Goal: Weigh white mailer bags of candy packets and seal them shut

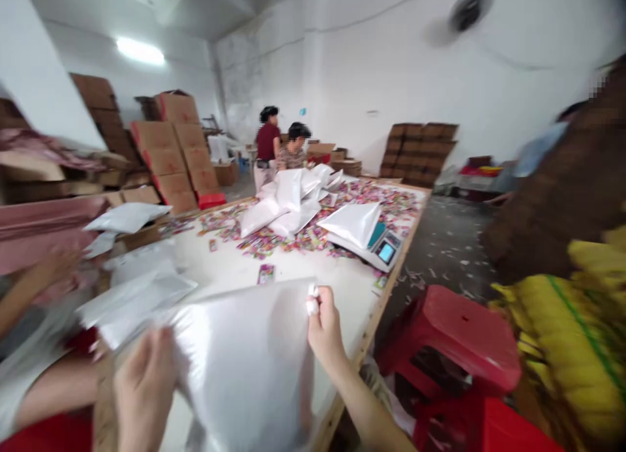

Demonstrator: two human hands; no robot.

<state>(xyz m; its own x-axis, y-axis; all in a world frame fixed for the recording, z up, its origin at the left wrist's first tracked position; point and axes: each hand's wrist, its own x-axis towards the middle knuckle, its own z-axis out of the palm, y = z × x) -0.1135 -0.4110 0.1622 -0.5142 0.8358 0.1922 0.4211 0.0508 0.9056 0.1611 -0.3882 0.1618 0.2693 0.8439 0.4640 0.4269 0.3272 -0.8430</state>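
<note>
A large silvery-white plastic bag [244,361] hangs upright in front of me above the near end of the table. My right hand [323,321] pinches its upper right corner, fingers closed, with some white wrapping on a finger or bunched bag edge there. At the bag's left edge my left hand [149,380] is closed on it, slightly blurred. Behind the bag, one small colourful packet [267,274] lies on the white tabletop [220,263]. What the bag contains does not show.
Filled white bags [288,191] lie among scattered small packets. One filled bag [355,222] rests on a digital scale [384,251]. More flat bags [141,295] are at left, beside another person's arm [29,289]. Red stools [460,334] and yellow sacks [562,341] stand right.
</note>
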